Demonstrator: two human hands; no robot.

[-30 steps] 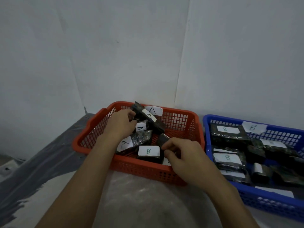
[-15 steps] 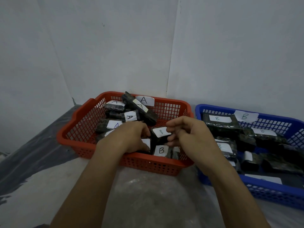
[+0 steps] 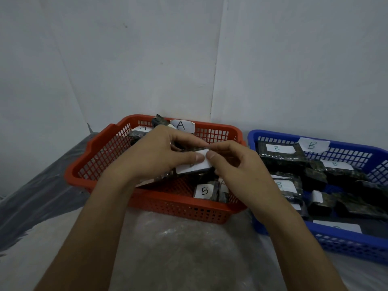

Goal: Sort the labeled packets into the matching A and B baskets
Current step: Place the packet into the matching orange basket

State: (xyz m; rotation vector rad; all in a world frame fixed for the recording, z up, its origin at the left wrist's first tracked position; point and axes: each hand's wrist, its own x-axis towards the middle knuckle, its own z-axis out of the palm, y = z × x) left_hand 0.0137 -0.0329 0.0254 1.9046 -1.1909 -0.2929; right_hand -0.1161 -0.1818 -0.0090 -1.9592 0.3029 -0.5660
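You hold 1 dark packet above the red A basket, left hand and right hand both pinching it, thumbs covering its label. Risk: misreading that hidden letter could send it wrongly to the blue B basket; another B packet remains in A.

bare forearms, no sleeves, hands unadorned

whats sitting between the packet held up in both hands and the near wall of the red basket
In the head view, a packet labeled B lies on the basket floor there, below the held packet and just inside the red basket near wall. Left of it the mesh floor shows bare.
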